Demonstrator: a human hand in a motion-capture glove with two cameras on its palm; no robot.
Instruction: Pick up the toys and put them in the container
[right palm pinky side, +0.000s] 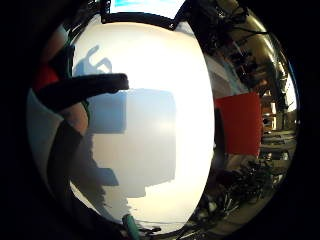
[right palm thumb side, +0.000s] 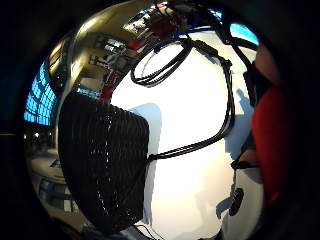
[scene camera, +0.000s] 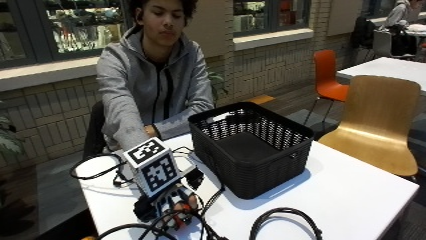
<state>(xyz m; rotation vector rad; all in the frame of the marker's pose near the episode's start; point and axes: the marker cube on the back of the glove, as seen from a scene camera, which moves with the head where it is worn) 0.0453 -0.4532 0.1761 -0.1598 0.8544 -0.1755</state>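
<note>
- The gloved right hand (scene camera: 170, 202) is low on the white table (scene camera: 346, 200), near the front edge and close to the person.
- Its fingers (scene camera: 178, 200) curl down around a small red toy (scene camera: 178, 222). It grips the toy between the fingers.
- In the thumb side palm view the red toy (right palm thumb side: 272, 145) fills the side next to the palm. In the little finger side view only a bit of red (right palm pinky side: 45, 77) shows behind a black finger (right palm pinky side: 82, 90).
- The toy is mostly hidden by the hand, so its shape is hard to make out.
- The black basket (scene camera: 251, 145) stands on the table just beside the hand, on the side away from the person's body. It looks empty, though its near wall hides part of the floor.
- In the thumb side view the basket's wall (right palm thumb side: 102, 167) is close by.
- Black cables (scene camera: 283, 220) loop over the table around the hand and in front of the basket.
- The other hand is hidden behind the gloved one.
- There is bare white table past the basket, out to the far corner.
- A wooden chair (scene camera: 376, 120) stands by the table's far side.
</note>
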